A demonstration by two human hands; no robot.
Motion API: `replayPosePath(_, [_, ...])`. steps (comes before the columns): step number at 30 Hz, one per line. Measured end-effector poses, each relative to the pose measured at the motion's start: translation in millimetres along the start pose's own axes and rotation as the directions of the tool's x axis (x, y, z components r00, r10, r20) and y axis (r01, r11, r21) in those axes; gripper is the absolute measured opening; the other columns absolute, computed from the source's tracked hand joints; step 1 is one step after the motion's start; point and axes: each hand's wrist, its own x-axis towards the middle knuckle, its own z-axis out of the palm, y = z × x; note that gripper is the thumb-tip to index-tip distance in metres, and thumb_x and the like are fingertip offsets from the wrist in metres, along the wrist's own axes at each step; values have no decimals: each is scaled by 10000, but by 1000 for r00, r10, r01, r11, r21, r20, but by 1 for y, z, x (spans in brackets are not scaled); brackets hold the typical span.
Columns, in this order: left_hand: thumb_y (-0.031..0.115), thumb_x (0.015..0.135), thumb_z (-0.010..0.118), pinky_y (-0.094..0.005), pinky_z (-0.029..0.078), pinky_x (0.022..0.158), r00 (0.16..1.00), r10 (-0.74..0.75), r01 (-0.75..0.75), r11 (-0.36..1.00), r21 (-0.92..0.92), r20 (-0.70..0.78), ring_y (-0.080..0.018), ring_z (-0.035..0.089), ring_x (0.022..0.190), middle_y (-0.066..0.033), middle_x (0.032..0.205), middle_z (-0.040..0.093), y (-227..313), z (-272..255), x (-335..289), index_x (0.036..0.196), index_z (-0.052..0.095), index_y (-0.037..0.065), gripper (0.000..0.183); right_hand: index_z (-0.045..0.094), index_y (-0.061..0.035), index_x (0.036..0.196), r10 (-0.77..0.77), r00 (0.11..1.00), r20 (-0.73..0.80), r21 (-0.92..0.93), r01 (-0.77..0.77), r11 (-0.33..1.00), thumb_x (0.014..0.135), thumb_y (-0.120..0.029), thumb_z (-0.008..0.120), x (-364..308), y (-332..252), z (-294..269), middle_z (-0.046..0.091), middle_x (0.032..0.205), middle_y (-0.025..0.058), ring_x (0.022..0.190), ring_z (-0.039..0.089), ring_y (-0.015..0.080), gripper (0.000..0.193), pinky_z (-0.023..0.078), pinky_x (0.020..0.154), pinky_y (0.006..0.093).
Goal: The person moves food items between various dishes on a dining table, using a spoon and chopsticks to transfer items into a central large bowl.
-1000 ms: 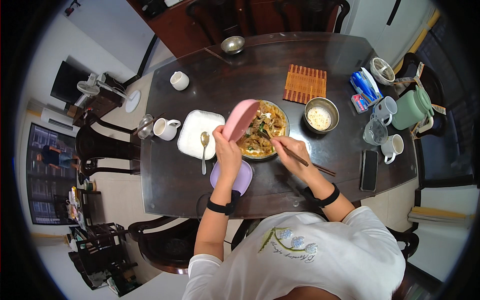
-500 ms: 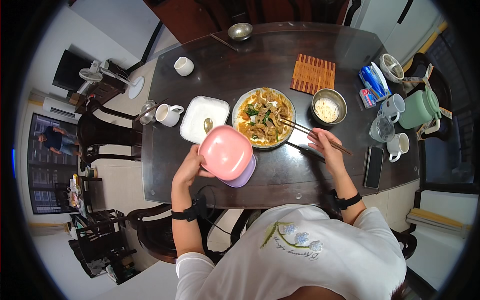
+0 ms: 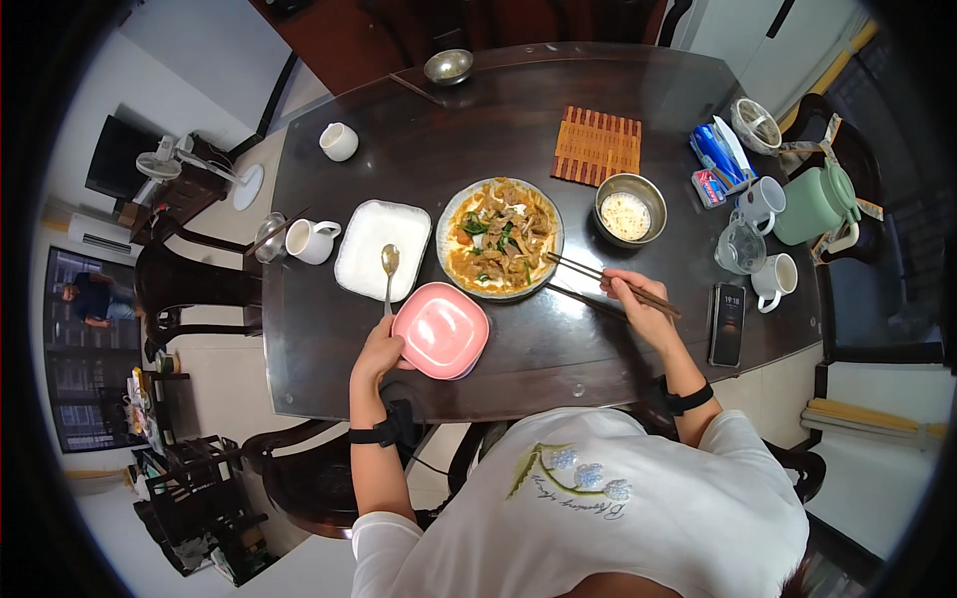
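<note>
My left hand [image 3: 378, 355] grips the left edge of a pink square plate [image 3: 442, 329], its fingers partly hidden beneath. A sliver of the purple plate [image 3: 465, 376] shows under the pink one's near edge. In my right hand [image 3: 640, 311] is a pair of brown chopsticks [image 3: 590, 271], tips at the right rim of a round plate of meat and greens [image 3: 501, 242]. Left of that food, a white square dish [image 3: 361, 261] carries a metal spoon [image 3: 390, 262], whose handle reaches down to my left hand. A metal bowl [image 3: 605, 197] with pale food inside stands beyond my right hand.
A slatted wooden mat [image 3: 598, 145] lies beyond the bowl. On the right are a phone [image 3: 728, 326], white mugs [image 3: 775, 281], a glass cup [image 3: 740, 246], a green jug [image 3: 817, 204] and a blue packet [image 3: 716, 149]. Another mug [image 3: 312, 241] stands left, a metal bowl [image 3: 449, 67] far back.
My left hand has lowered the pink plate over the purple one, which is now mostly covered. The phone screen has lit up. My right hand still holds the chopsticks near the food.
</note>
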Motion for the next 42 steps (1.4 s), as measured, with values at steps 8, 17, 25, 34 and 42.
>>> replayPosePath(8, [49,792,562,-388,552,591,981,101,-31,923,383,-163,-304,674,803,-234,922,638,-11,3,7,1052,547,-48,278,671,7,1035,-34,999,-40,-133,28,991,915,-122,587,0,-23,3,708,868,88,803,663,119,195,508,722,234])
replayPosePath(17, [145,748,675,-466,492,786,910,346,-102,722,685,-229,-419,623,865,-250,870,651,-25,6,10,986,590,-30,308,682,8,1004,-84,996,-39,-189,75,979,896,-106,597,-6,-33,-8,711,837,95,794,677,134,179,512,712,239])
replayPosePath(25, [356,792,652,-453,496,747,898,273,58,704,708,-346,-381,642,845,-204,842,662,-9,-3,-5,939,611,29,360,681,25,985,-47,998,-33,-96,43,994,896,-100,611,-2,-33,10,705,865,90,827,680,142,168,519,725,230])
replayPosePath(34, [403,833,631,-427,493,766,890,197,89,809,581,-410,-345,644,886,-151,883,684,-12,-33,-1,977,637,68,365,618,-14,1064,377,923,-75,470,-301,830,929,-222,596,-4,-3,-8,667,947,102,831,670,177,249,561,725,286])
replayPosePath(42, [431,837,620,-359,499,621,893,114,74,917,392,-435,-232,645,608,-107,708,663,-28,-63,-6,904,656,17,420,594,-38,1095,612,782,119,625,-538,566,923,-349,583,-36,5,-34,635,1041,124,944,640,205,355,556,794,323])
